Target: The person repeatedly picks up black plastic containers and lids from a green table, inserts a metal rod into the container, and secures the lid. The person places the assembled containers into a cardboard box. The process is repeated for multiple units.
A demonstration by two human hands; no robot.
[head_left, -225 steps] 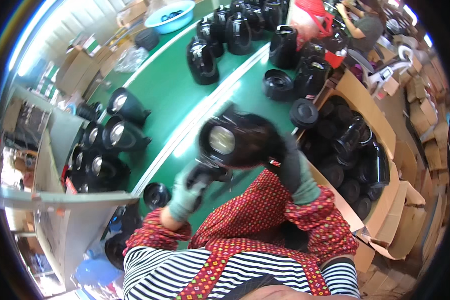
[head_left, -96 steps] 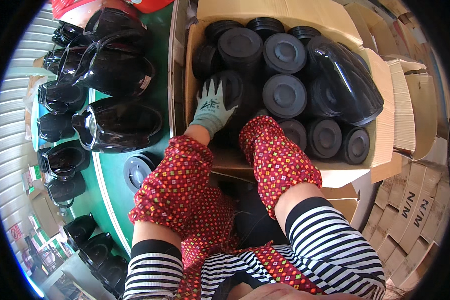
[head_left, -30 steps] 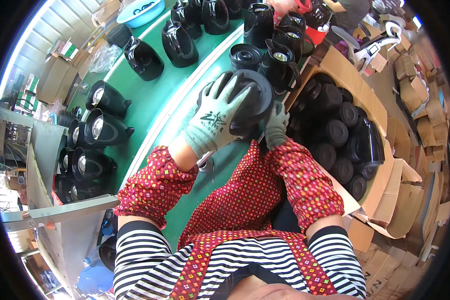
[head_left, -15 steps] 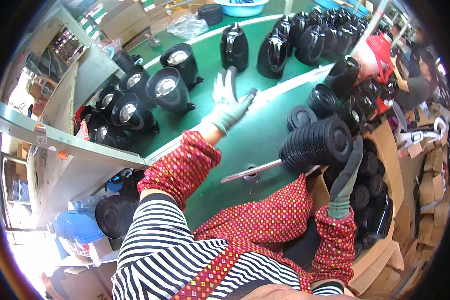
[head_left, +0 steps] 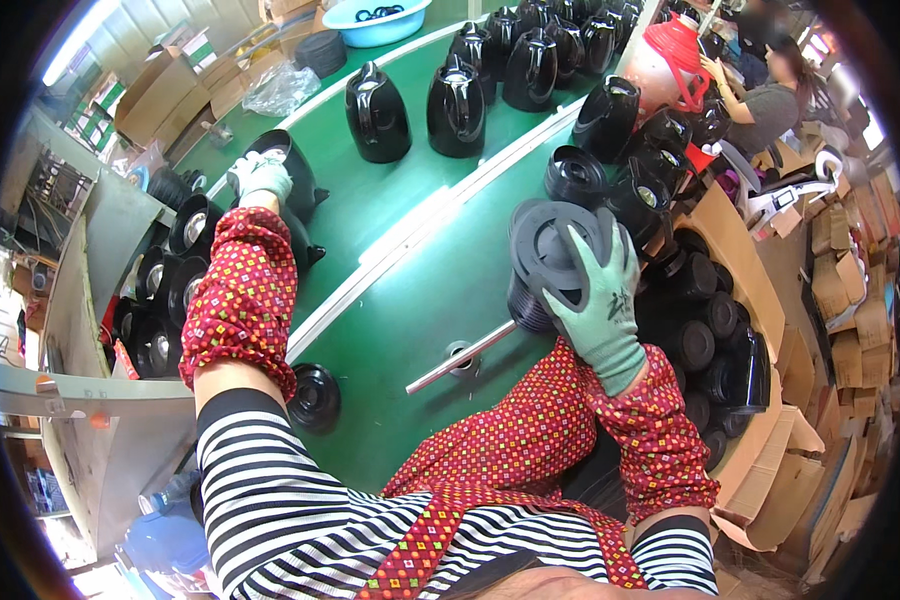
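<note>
My left hand point(head_left: 262, 178), in a pale grey-green glove, is closed over the rim of a black jug body point(head_left: 295, 172) at the left of the green table. Its fingertips are partly lost in glare. Nearer to me, my right hand point(head_left: 602, 305) has its gloved fingers spread over a black round base point(head_left: 545, 245), with the thumb at its near edge. This disc sits on a leaning stack of ribbed black discs point(head_left: 530, 305). A metal rod point(head_left: 460, 358) sticks out beside the stack. Behind the disc stands a short black round part point(head_left: 574, 174).
Black jugs point(head_left: 378, 115) stand in rows along the far side. More jug bodies point(head_left: 192, 225) crowd the left. An open carton point(head_left: 740, 260) of black parts is at my right. A pale rail point(head_left: 400, 235) crosses the table. Another person point(head_left: 770, 110) works at the far right.
My left hand has gone left from above the rail to the black jug body. My right hand has moved from the stack's right side onto a disc at its top. The whole view has shifted.
</note>
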